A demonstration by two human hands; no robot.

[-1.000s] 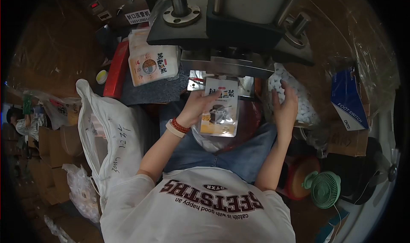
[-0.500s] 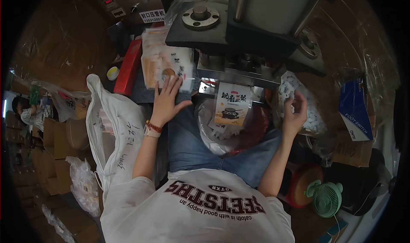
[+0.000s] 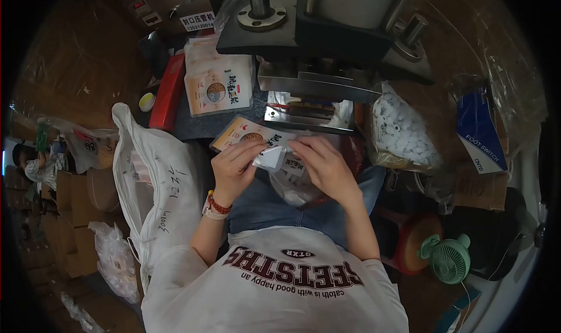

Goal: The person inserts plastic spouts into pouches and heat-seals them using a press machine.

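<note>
A flat printed pouch (image 3: 236,129) with an orange end is held up in front of my belly. My left hand (image 3: 236,164) is closed on its near edge, thumb and fingers pinching it. At the pouch's right end, the fingers of my right hand (image 3: 326,164) are pinched together; whatever small piece they hold there is hidden. Just beyond my hands stands the metal sealing press (image 3: 310,114). Below them, a plastic-lined red tub (image 3: 352,154) between my legs contains printed pouches, partly covered by my hands.
A stack of printed pouches (image 3: 219,87) lies at the left beside a red bar (image 3: 166,93). To the right are a bag of small white parts (image 3: 403,131), a blue foot switch box (image 3: 480,131) and a green fan (image 3: 450,260). A white sack (image 3: 169,198) stands at my left.
My left hand has drawn a pouch off the stack toward me. My right hand has come from the white parts to meet it. The pouch hanging at the press is gone from there.
</note>
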